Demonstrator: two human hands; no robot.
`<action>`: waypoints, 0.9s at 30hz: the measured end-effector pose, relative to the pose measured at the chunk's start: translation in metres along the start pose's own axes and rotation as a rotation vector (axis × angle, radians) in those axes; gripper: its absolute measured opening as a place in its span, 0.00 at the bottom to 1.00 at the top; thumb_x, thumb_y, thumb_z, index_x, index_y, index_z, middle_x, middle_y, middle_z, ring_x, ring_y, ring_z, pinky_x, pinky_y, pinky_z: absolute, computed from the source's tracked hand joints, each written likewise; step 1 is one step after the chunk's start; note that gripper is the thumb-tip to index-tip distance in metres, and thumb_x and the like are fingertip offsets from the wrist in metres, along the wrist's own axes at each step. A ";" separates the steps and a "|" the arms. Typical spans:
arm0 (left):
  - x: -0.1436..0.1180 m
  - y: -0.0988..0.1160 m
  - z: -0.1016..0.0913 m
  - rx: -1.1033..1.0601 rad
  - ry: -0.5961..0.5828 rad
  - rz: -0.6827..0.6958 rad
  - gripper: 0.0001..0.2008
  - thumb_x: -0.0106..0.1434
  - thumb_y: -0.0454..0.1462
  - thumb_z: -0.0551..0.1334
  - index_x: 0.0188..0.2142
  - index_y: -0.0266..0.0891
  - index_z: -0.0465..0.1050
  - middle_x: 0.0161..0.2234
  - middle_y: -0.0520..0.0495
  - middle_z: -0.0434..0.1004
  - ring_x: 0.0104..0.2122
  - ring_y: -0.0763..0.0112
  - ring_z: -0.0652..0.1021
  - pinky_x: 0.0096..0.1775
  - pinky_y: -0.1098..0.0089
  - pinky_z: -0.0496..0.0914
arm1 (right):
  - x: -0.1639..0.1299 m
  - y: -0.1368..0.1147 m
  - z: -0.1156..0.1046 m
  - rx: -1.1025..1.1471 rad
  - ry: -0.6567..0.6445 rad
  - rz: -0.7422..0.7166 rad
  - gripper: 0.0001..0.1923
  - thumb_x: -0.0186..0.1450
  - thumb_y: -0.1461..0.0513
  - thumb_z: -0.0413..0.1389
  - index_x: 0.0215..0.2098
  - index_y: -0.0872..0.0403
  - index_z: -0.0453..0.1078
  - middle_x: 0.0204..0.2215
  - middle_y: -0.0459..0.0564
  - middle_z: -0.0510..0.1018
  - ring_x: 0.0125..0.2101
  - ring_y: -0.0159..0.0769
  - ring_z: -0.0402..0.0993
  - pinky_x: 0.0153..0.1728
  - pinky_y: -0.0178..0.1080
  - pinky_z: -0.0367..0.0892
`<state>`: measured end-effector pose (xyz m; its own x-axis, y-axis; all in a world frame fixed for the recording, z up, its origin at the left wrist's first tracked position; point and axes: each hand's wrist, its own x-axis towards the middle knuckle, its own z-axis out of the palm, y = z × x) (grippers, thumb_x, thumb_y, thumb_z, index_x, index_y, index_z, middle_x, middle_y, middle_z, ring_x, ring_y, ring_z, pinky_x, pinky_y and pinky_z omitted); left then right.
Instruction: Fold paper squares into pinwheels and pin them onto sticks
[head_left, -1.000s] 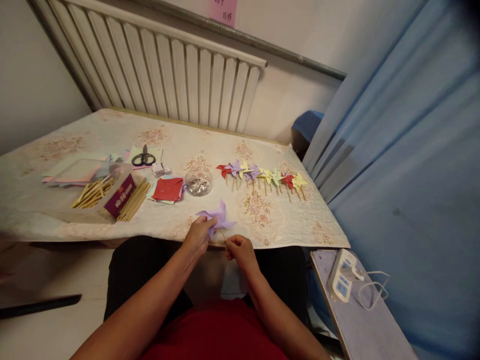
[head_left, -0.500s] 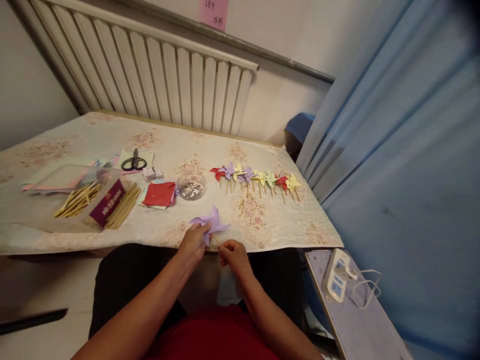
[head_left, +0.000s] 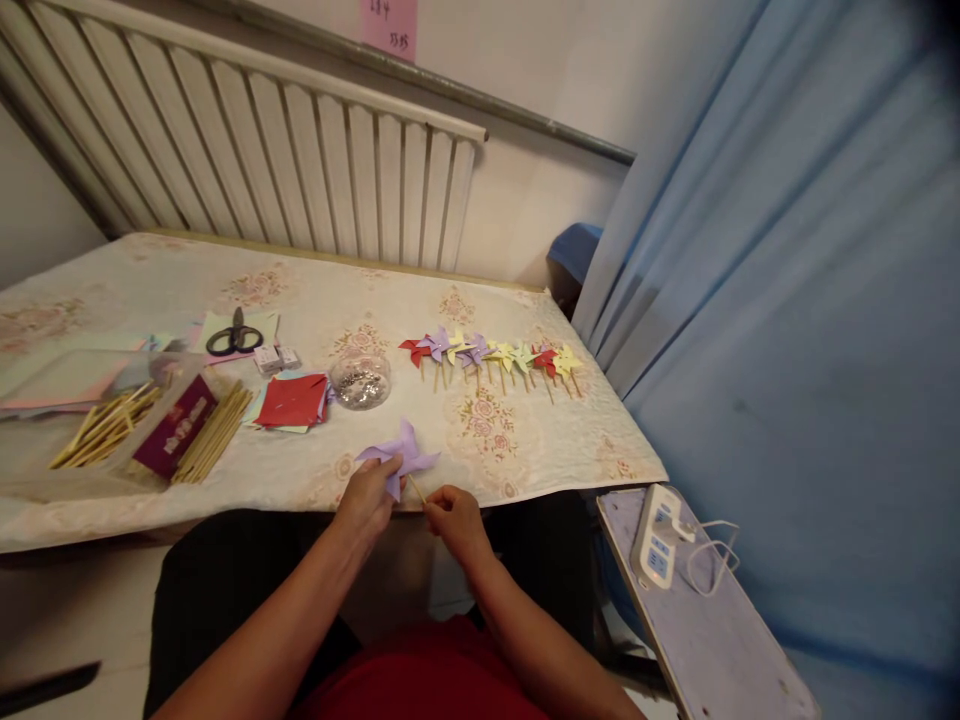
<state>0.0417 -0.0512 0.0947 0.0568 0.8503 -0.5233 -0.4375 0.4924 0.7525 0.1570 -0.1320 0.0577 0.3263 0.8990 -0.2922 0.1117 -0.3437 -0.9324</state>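
Now left fingers [head_left: 387, 467] pinch a purple pinwheel [head_left: 409, 456], right fingers [head_left: 441, 506] its stick [head_left: 415, 488].

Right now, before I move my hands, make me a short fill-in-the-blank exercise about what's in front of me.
1. The left hand holds a ____ pinwheel.
2. The lower end of its stick is in the ____ hand.
3. The square paper stack has a ____ sheet on top.
4. The curtain is ____.

Missing words: purple; right; red; blue.
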 end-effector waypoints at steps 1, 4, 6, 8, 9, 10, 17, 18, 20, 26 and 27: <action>0.002 -0.001 0.000 0.002 -0.002 -0.001 0.12 0.54 0.29 0.68 0.24 0.39 0.65 0.20 0.56 0.67 0.19 0.78 0.68 0.24 0.76 0.63 | 0.000 0.000 -0.001 -0.034 0.012 -0.018 0.07 0.57 0.66 0.59 0.22 0.52 0.69 0.15 0.40 0.70 0.20 0.31 0.67 0.26 0.33 0.61; 0.006 -0.002 0.001 0.000 -0.021 -0.001 0.12 0.53 0.30 0.69 0.24 0.39 0.65 0.21 0.56 0.67 0.20 0.78 0.68 0.25 0.76 0.64 | 0.003 0.001 -0.003 -0.097 0.037 -0.047 0.09 0.57 0.67 0.57 0.20 0.52 0.67 0.15 0.40 0.70 0.21 0.31 0.66 0.27 0.34 0.60; 0.008 -0.003 0.001 0.001 -0.054 0.015 0.12 0.52 0.31 0.71 0.25 0.38 0.67 0.22 0.56 0.69 0.21 0.78 0.69 0.26 0.76 0.66 | 0.006 0.002 -0.005 -0.096 0.047 -0.042 0.10 0.57 0.67 0.57 0.19 0.51 0.67 0.15 0.40 0.69 0.20 0.30 0.65 0.27 0.34 0.59; 0.008 -0.003 0.002 0.023 -0.108 0.035 0.13 0.50 0.35 0.74 0.27 0.38 0.69 0.24 0.55 0.71 0.24 0.77 0.71 0.28 0.76 0.67 | 0.010 0.004 -0.007 -0.059 0.055 -0.011 0.09 0.57 0.67 0.56 0.20 0.51 0.66 0.15 0.39 0.69 0.19 0.30 0.65 0.26 0.34 0.60; 0.007 -0.003 0.002 0.040 -0.131 0.041 0.14 0.50 0.38 0.75 0.29 0.37 0.70 0.26 0.54 0.72 0.25 0.77 0.71 0.29 0.76 0.67 | 0.013 0.005 -0.009 -0.035 0.060 0.006 0.08 0.56 0.67 0.56 0.20 0.51 0.67 0.15 0.40 0.70 0.19 0.31 0.66 0.26 0.34 0.60; 0.007 -0.004 0.001 0.060 -0.147 0.046 0.16 0.49 0.41 0.76 0.31 0.37 0.72 0.28 0.54 0.73 0.27 0.76 0.72 0.30 0.76 0.68 | 0.016 0.007 -0.010 -0.011 0.067 0.019 0.08 0.56 0.66 0.55 0.21 0.51 0.67 0.15 0.40 0.70 0.19 0.31 0.66 0.26 0.34 0.61; 0.040 -0.013 -0.023 0.503 -0.064 0.273 0.24 0.54 0.55 0.68 0.36 0.37 0.74 0.35 0.45 0.78 0.39 0.63 0.77 0.42 0.64 0.71 | 0.041 0.025 -0.030 0.074 0.139 -0.003 0.04 0.54 0.63 0.55 0.23 0.53 0.69 0.14 0.41 0.71 0.19 0.31 0.66 0.24 0.33 0.62; 0.051 -0.013 -0.029 0.663 -0.019 0.343 0.19 0.57 0.52 0.66 0.34 0.37 0.74 0.34 0.46 0.77 0.37 0.62 0.77 0.43 0.63 0.70 | 0.045 0.027 -0.033 0.068 0.150 -0.007 0.04 0.54 0.62 0.55 0.23 0.53 0.70 0.15 0.41 0.71 0.19 0.31 0.66 0.24 0.33 0.62; 0.072 -0.010 -0.043 1.004 0.024 0.481 0.12 0.60 0.45 0.62 0.34 0.37 0.73 0.33 0.45 0.77 0.37 0.60 0.76 0.44 0.60 0.70 | 0.050 0.030 -0.038 0.035 0.177 -0.011 0.04 0.54 0.62 0.54 0.23 0.53 0.69 0.15 0.41 0.71 0.19 0.31 0.66 0.24 0.33 0.61; 0.112 0.002 -0.076 1.641 0.121 0.841 0.13 0.66 0.37 0.54 0.41 0.33 0.75 0.41 0.35 0.77 0.46 0.53 0.75 0.52 0.57 0.68 | 0.062 0.031 -0.053 -0.162 0.281 -0.074 0.07 0.56 0.62 0.53 0.21 0.52 0.69 0.16 0.42 0.72 0.23 0.33 0.68 0.29 0.34 0.61; 0.115 0.003 -0.080 1.683 0.115 0.884 0.13 0.67 0.36 0.53 0.41 0.33 0.75 0.41 0.35 0.77 0.47 0.53 0.75 0.52 0.58 0.68 | 0.064 0.030 -0.056 -0.200 0.303 -0.087 0.08 0.56 0.62 0.53 0.21 0.52 0.69 0.17 0.42 0.72 0.24 0.34 0.69 0.30 0.34 0.61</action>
<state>-0.0245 0.0335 0.0046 0.2551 0.9446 0.2067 0.9031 -0.3091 0.2982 0.2335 -0.1000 0.0227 0.5670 0.8164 -0.1098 0.3227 -0.3427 -0.8823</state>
